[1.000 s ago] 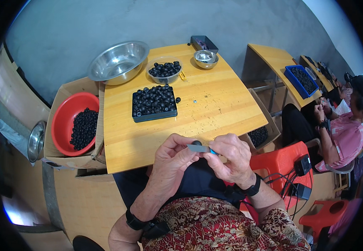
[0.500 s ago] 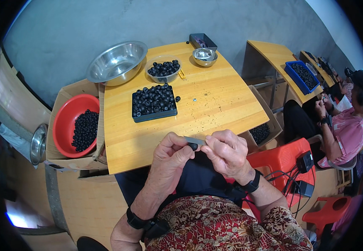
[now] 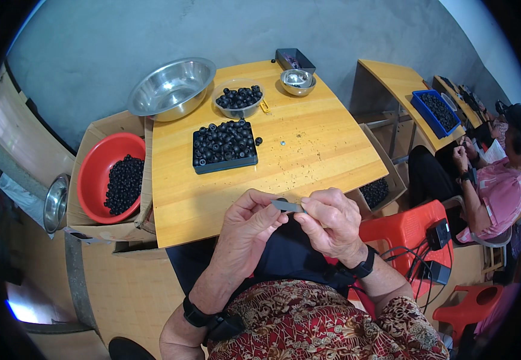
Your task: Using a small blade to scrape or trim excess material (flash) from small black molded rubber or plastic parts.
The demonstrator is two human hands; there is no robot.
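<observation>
Between the thumb and fingers of my left hand (image 3: 243,231) is a small round black piece (image 3: 282,200), partly hidden by the blade and fingertips. My right hand (image 3: 332,222) pinches a thin flat metal blade (image 3: 287,206), which lies across the piece. Both hands are close together over my lap, just off the table's near edge. Beyond them stands a black square tray (image 3: 227,166) heaped with similar black pieces, many with a hole. One loose black piece (image 3: 258,141) sits beside that tray.
On the wooden table (image 3: 326,141) are a large steel bowl (image 3: 146,105), a clear tub (image 3: 218,108) of black pieces, small metal bowls (image 3: 299,90), and scattered crumbs. A red basin (image 3: 89,192) in a carton stands left. Right are a red stool (image 3: 401,225) with cables and a seated person (image 3: 488,192).
The blade has tilted, its right end now lower, and it covers more of the black piece. My hands stay close together; the whole view has shifted slightly.
</observation>
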